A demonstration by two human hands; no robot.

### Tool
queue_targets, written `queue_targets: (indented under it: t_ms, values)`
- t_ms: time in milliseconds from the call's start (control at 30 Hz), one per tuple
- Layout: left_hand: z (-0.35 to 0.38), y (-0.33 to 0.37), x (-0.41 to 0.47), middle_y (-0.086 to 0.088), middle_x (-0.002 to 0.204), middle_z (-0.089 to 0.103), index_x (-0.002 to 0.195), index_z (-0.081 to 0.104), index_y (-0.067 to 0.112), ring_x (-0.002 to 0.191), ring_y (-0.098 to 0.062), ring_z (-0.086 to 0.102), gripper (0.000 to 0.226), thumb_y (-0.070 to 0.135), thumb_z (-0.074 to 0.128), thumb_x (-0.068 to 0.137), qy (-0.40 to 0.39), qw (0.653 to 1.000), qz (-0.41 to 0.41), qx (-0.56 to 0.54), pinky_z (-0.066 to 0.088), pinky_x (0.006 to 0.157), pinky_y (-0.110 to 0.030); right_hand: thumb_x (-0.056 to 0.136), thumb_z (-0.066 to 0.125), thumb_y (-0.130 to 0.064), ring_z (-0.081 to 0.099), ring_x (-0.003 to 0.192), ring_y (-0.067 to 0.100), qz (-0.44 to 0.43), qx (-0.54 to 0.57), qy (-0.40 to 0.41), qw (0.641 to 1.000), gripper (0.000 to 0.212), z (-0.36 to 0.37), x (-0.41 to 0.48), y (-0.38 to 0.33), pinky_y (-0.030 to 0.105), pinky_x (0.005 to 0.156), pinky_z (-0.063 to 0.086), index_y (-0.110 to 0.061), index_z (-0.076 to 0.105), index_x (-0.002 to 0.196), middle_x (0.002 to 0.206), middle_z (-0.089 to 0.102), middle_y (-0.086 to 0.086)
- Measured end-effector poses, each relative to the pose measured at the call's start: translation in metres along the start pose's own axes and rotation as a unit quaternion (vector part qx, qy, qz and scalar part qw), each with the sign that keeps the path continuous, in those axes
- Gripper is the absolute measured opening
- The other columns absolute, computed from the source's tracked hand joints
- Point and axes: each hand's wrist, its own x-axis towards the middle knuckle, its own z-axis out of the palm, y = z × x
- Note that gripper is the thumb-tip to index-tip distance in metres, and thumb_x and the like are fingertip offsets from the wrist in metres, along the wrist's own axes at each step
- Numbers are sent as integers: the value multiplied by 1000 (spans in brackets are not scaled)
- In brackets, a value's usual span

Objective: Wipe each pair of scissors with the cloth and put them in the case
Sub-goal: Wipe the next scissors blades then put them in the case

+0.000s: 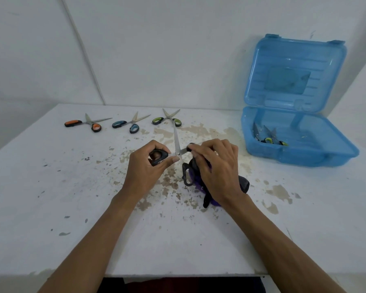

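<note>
My left hand (145,168) grips one black handle of an opened pair of black-handled scissors (177,144); its long blade points away from me. My right hand (217,168) holds a dark black-and-purple cloth (244,183) pinched around the other blade near the pivot. The second black handle (187,175) hangs down between my hands. Three more opened pairs lie in a row at the back: orange-handled scissors (87,123), teal-handled scissors (128,124) and green-handled scissors (169,119). The blue plastic case (317,153) stands open at the right, with green-handled scissors (269,138) inside.
The white table (72,187) has worn, chipped patches around my hands. The case lid (294,70) leans up against the white wall. The table's front edge runs just below my forearms.
</note>
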Motion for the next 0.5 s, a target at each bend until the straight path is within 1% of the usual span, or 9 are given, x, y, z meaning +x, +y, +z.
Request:
queue_targets:
  t_ms: [67, 133, 200, 300, 400, 467, 500]
  values:
    - [4, 1, -2, 10, 71, 62, 86, 68, 15, 65, -4, 57, 26, 30, 88, 76, -14, 1000, 2, -7, 43, 62, -11, 93, 72, -19, 55, 84, 19, -26, -10, -9, 1000, 15, 3, -2, -3, 38, 80, 38, -22, 78, 107, 93, 67, -3]
    - [4, 2, -2, 13, 71, 61, 85, 68, 15, 65, -4, 58, 26, 29, 88, 76, -13, 1000, -1, -11, 44, 62, -11, 94, 72, -22, 55, 82, 17, -29, -19, -13, 999, 13, 4, -2, -3, 37, 79, 36, -23, 78, 105, 91, 67, -4]
    - [2, 1, -1, 11, 71, 63, 85, 68, 16, 65, -3, 58, 26, 28, 89, 75, -11, 1000, -5, -11, 45, 63, -11, 94, 71, -23, 54, 81, 17, -6, -33, -3, 999, 12, 3, 0, 3, 35, 80, 34, -22, 77, 104, 88, 65, -5]
    - [2, 1, -1, 7, 72, 64, 85, 68, 19, 66, -2, 57, 25, 30, 88, 75, -14, 1000, -14, -15, 46, 64, -12, 94, 70, -27, 54, 79, 16, 64, -44, 15, 997, 12, -3, 5, 22, 30, 82, 28, -21, 77, 102, 84, 63, -7]
    - [3, 0, -1, 8, 75, 64, 85, 67, 20, 67, -1, 56, 26, 36, 84, 75, -11, 1000, -12, -14, 44, 63, -10, 94, 69, -30, 56, 78, 17, 126, -42, 55, 990, 13, -10, 9, 36, 31, 82, 30, -21, 77, 99, 83, 65, -7]
    - [3, -1, -1, 9, 76, 65, 85, 67, 21, 68, -1, 57, 25, 35, 85, 76, -9, 1000, -5, -6, 44, 63, -9, 94, 69, -28, 56, 79, 16, 120, -14, 77, 990, 14, -14, 9, 31, 30, 82, 30, -19, 76, 101, 84, 66, -6]
    - [3, -1, 0, 10, 77, 65, 85, 67, 21, 69, -1, 58, 24, 34, 85, 76, -10, 1000, -5, -5, 45, 64, -10, 94, 70, -27, 55, 80, 15, 101, 4, 70, 992, 14, -14, 8, 24, 29, 81, 30, -18, 76, 102, 84, 66, -5]
